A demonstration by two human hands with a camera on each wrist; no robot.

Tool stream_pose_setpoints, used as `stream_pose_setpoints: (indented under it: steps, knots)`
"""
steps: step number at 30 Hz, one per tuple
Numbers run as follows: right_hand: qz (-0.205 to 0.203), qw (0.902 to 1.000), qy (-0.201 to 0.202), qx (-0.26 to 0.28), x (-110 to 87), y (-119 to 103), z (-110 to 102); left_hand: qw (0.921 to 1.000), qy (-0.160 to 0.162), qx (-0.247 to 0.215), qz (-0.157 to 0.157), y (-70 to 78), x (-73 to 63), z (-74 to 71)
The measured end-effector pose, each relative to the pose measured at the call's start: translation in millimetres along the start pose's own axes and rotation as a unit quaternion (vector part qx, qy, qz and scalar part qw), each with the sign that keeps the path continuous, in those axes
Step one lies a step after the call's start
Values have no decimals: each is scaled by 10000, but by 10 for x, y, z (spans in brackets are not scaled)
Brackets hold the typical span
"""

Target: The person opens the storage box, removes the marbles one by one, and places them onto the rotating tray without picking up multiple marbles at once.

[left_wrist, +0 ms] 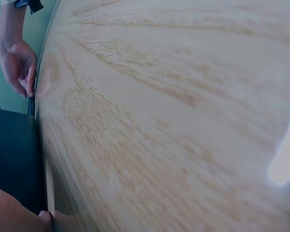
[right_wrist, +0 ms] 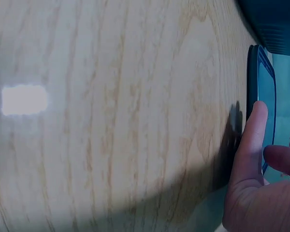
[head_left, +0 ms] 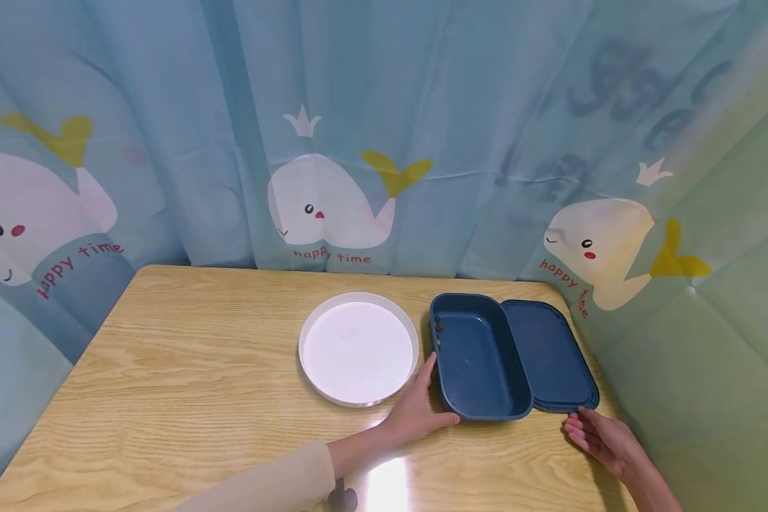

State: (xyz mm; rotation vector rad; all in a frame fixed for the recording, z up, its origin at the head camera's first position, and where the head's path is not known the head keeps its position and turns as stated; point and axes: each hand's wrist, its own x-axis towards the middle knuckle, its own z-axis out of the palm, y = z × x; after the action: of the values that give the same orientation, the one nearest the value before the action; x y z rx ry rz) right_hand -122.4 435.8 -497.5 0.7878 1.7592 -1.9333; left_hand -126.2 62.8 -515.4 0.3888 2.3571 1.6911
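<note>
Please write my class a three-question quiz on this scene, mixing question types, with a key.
1. True or false: the blue lid lies beside the blue box, not on top of it.
2. Which thing does the left hand touch? A) the curtain B) the blue box C) the lid
3. In the head view, along which inner wall of the box are the small items?

Key: 1. True. 2. B. 3. The left wall.

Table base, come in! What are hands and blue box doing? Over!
Left hand touching blue box, left side. Right hand at blue lid, near edge. Tiny bits inside box, left edge. White tray close by, box's left.
</note>
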Motion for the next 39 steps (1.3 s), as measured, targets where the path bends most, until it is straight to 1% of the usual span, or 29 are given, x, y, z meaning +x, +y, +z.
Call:
stream_pose_setpoints:
  steps: [2,5,11,13,16,19,22,26,29,31,34,37,39]
  knots:
    - [-19,10000,28,-73,-8,-10,8,10000,2,21,17,-7,1,3]
    - [-128,9995,207,-182,-22,-32,41,10000,8,44,43,-19,7,4]
    - [-428,9983,289,-254,-109,-118,173,10000,-8,-21,81,-43,5,-6]
    - [-581,9977,290,-193,-147,-168,238,9999,-1,-77,75,-47,-1,-11]
    - [-956,9951,246,-39,-211,-254,335,9998,14,-178,105,-48,-11,-20]
    - [-1453,9892,44,184,-282,-334,419,9997,32,-191,136,-41,-16,-25]
    - [-1939,9796,-291,436,-344,-407,504,9998,41,-165,129,-35,-13,-28]
    - [-2329,9691,-622,533,-403,-492,656,9998,47,-155,85,-41,-5,-26]
    - [-2513,9646,-725,332,-407,-534,775,9997,62,-227,101,-55,-5,-25]
    - [-2693,9600,-753,102,-391,-549,843,9994,67,-309,100,-66,-7,-26]
    - [-2916,9532,-720,-360,-372,-571,930,9990,72,-433,130,-69,-23,-33]
    - [-3097,9446,-675,-850,-361,-612,1010,9983,37,-570,81,-57,-40,-46]
    - [-3184,9391,-727,-1070,-345,-641,1061,9984,60,-553,113,-40,-52,-60]
